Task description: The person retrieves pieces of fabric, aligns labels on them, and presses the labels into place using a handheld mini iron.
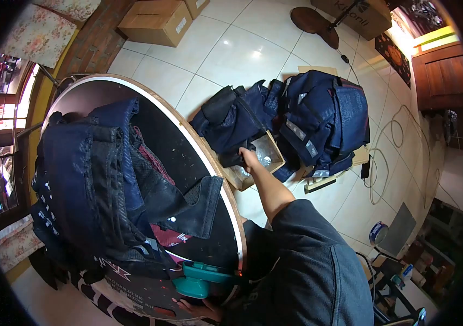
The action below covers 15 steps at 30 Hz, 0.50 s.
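Note:
My right hand [249,160] reaches down past the round table's edge, fingers closed on a piece of dark cloth [230,158] over an open cardboard box [278,164]. Clear plastic shows inside that box. Dark navy garments or bags [237,117] are heaped against its far side. At the bottom, my left hand [201,309] lies with fingers stretched out by the table's near edge, partly in shadow. Just above it rests a teal plastic object [193,285], its kind unclear. A large pile of navy and black cloth pieces [79,174] covers the table's left part.
The round black table [161,117] has a pale rim. Several navy bags [324,119] are stacked on the tiled floor. A closed carton [155,23] stands at the back; a cable [386,157] loops across the right. A blue roll [378,232] lies lower right.

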Tool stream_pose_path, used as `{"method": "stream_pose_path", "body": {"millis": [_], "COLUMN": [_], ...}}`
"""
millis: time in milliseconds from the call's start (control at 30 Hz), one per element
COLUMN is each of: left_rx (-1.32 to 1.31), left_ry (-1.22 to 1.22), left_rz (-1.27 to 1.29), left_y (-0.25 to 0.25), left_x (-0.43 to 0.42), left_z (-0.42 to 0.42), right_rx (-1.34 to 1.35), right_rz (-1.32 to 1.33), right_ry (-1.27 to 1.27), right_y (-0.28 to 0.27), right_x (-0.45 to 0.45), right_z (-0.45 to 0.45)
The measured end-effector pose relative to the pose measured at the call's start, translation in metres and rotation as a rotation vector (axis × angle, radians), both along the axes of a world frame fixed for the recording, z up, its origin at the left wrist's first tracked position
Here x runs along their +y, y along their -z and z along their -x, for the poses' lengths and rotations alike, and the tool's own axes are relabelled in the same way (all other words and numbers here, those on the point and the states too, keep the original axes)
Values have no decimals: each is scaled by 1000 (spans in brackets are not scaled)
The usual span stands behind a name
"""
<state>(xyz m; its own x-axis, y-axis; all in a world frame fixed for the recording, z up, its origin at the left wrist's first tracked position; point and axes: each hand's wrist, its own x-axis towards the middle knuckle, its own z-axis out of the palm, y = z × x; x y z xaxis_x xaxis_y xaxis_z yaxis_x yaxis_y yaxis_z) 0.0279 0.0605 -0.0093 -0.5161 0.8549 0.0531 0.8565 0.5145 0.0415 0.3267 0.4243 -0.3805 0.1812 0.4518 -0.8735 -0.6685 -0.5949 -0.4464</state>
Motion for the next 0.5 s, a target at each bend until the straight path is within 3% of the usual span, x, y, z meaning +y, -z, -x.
{"method": "stream_pose_path", "body": {"millis": [33,133,300,367,400,433,500], "left_rx": [-2,-4,-25,-38,-46,-52,-22], "left_ry": [-9,-39,-85,-109,-121,-131,-146], "left_rz": [-2,-10,-39,-49,-57,-58,-16], "left_y": [-1,-5,-9,-9,-7,-5,-5], "left_x": [0,-2,-9,-14,-14,-15,-17], "left_z": [-1,-2,-5,-10,-13,-16,-17], "right_rx": [-2,356,378,321,199,-137,-660], "right_rz": [-10,-102,-90,-86,-47,-20,172], "right_ry": [-2,-90,-358,-387,-417,-514,-705], "right_y": [-9,-38,-116,-113,-110,-15,8], "right_x": [-5,-23,-40,-46,-45,-51,-49], "right_z": [-6,-21,-49,-51,-51,-50,-52]}}
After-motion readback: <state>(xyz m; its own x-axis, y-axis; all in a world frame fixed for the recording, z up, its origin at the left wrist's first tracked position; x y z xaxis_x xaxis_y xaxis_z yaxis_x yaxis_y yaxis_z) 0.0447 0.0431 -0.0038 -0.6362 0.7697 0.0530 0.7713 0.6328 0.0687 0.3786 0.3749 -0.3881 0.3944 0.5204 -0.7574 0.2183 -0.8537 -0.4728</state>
